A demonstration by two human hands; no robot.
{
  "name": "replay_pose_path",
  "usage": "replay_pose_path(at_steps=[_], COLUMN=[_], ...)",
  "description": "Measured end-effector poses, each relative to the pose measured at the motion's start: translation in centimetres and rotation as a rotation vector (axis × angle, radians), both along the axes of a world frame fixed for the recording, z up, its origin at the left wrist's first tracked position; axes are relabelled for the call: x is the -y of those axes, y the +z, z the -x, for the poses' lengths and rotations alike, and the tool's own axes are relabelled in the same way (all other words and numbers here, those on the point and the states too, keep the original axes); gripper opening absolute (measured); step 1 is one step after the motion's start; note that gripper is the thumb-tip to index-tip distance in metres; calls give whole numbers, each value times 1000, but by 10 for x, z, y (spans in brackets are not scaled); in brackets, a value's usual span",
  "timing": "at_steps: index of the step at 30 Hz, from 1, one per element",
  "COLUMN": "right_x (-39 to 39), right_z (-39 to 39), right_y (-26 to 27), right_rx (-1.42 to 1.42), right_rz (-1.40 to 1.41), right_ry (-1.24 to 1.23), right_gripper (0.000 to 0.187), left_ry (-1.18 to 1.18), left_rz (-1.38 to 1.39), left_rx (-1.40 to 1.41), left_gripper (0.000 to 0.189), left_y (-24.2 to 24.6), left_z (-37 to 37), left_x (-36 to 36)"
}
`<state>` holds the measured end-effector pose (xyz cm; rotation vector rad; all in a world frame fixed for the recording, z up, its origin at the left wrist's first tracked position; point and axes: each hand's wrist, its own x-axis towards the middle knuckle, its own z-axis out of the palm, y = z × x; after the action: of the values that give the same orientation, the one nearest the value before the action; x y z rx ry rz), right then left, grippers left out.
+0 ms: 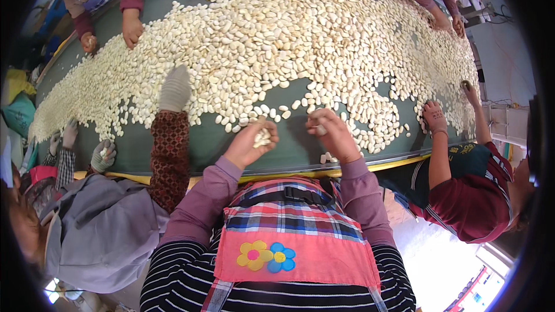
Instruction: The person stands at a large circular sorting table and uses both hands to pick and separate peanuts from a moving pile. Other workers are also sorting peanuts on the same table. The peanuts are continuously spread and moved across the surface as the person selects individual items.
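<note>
A thick spread of white beans covers much of the dark green sorting belt before me. My left hand is curled palm-up around several beans, just above the belt's near part. Across a short gap, my right hand has its fingers bent, with one pale bean at the fingertips. Below that hand, a few beans lie apart by the near edge. Loose beans are scattered on the belt between and beyond my hands.
To my left, a co-worker's gloved hand reaches over the beans. A co-worker at my right rests a gloved hand on the belt. Other workers' hands are along the far side. A yellow edge strip runs along the near side.
</note>
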<state>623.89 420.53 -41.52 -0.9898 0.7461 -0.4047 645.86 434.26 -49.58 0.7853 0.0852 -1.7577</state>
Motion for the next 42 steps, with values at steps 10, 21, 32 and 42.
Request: replay_pose_path(at_steps=[10,21,32,42], right_x=[25,6,3,-41], right_z=[15,-158,-149,-214], right_y=[-44,-30,-48,-46], right_rx=[-543,-395,-425,-753], right_rz=[464,1233,1091,1316], right_ry=[-210,133,163,443], right_gripper=[24,20,12,21], left_ry=[122,139,282,42], left_rz=[-89,20,49,-131], left_rx=[-168,-192,-152,888], left_gripper=[23,25,30,20], left_y=[17,24,-12,5], left_z=[-21,-70,-107,-132], left_x=[-25,-50,-75,-53])
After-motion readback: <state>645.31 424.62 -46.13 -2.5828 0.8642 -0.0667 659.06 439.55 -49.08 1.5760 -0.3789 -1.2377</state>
